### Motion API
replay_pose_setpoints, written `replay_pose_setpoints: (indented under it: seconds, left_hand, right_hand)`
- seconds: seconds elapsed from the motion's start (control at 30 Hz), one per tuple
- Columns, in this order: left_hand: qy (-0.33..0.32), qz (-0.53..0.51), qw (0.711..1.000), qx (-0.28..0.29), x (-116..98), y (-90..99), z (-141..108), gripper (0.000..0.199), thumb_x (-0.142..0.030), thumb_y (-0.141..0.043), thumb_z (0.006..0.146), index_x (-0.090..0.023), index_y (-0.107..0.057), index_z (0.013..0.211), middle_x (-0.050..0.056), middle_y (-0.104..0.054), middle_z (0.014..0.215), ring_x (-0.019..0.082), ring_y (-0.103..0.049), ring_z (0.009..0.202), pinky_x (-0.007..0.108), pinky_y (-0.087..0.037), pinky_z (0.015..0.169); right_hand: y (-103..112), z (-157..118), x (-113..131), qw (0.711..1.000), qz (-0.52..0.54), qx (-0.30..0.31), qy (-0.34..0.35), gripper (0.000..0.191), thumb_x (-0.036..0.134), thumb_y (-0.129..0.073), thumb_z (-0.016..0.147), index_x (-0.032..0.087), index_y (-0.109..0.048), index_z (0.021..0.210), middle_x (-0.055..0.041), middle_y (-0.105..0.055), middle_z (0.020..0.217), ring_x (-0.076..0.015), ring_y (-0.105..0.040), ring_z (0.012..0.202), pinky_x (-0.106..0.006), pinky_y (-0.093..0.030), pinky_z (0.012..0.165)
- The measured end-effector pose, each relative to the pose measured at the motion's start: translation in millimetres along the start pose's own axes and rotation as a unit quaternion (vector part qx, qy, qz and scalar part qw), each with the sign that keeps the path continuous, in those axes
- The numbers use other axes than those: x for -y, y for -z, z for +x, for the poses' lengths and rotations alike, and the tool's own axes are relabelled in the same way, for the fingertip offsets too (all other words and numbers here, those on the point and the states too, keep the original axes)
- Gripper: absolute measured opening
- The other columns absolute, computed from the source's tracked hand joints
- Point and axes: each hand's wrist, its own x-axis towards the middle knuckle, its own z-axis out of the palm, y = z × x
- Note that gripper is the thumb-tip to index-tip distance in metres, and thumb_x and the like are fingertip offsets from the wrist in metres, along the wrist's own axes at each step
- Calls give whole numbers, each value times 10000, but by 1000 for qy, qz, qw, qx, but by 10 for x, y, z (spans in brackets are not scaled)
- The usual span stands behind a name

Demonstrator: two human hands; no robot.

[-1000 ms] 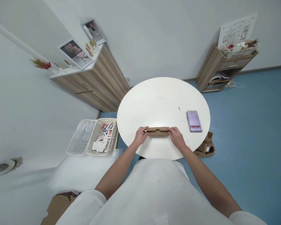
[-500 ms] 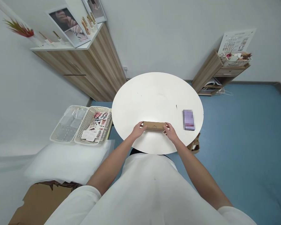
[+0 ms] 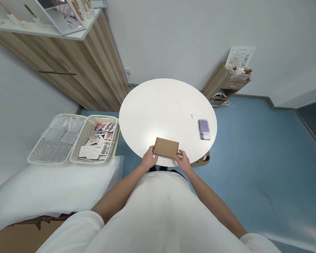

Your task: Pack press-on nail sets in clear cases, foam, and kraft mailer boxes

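Note:
A flat brown cardboard box [image 3: 166, 147] is at the near edge of the round white table [image 3: 163, 105], its broad face turned up toward me. My left hand [image 3: 149, 158] grips its left end, and my right hand [image 3: 183, 161] grips the right end, thumbs on the near side. Whether the box rests on the tabletop or is held just above it, I cannot tell. Toward the table's right side lies a purple, blurred-out rectangular item [image 3: 204, 129], apart from both hands.
Left of the table stand a white basket [image 3: 76, 147] of printed cards and a basket of clear plastic boxes [image 3: 56, 137]. A wooden cabinet [image 3: 102, 63] rises at back left, a small shelf unit [image 3: 216, 80] at back right. An open carton [image 3: 204, 160] sits under the table's right edge.
The box has tipped so its broad face shows instead of its narrow side with the tab. Both hands still hold its ends, now closer to my body. My view has shifted.

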Motion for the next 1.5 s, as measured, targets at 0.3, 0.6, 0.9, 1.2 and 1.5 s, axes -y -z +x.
replay_pose_setpoints:
  seconds: [0.3,0.6,0.9,1.2,1.5]
  left_hand:
    - [69,-52,996,5,30,-70,119,645,-402,-572,699,-179,-319,1249,146,-437,1178,248,-451,1085,359,-365,884]
    - [7,-93,995,25,66,-211,79,592,-291,-571,703,-167,-347,1236,130,-397,1163,196,-481,1026,306,-427,825]
    - [9,13,997,72,-86,-144,130,485,-428,-522,738,-182,-467,1152,79,-581,986,204,-553,865,319,-419,772]
    - [-37,9,995,88,-394,-544,23,508,-348,-436,797,-232,-350,1285,61,-526,1011,115,-530,599,335,-463,700]
    - [-48,-143,940,307,-1618,-1848,129,713,-405,-547,749,-280,-191,1354,98,-424,1205,171,-560,865,353,-465,787]
  right_hand:
    - [-122,88,49,987,-153,-18,-51,616,458,-488,725,178,-335,1252,-110,-531,1104,-222,-545,948,-320,-419,742]
    - [-162,-86,-44,988,-138,-56,-49,558,337,-563,682,184,-393,1191,-81,-560,1067,-197,-536,939,-295,-420,735]
    - [174,-131,-200,990,-120,-33,-60,519,338,-515,717,200,-395,1203,-52,-562,1002,-130,-556,682,-295,-440,687]
    - [568,-53,-473,994,-94,-52,-2,520,369,-460,754,216,-387,1246,-65,-523,987,-161,-518,741,-335,-444,704]
    - [2047,-232,-1325,973,-8,-223,-67,532,471,-382,802,251,-349,1285,-72,-462,1006,-203,-451,983,-353,-412,820]
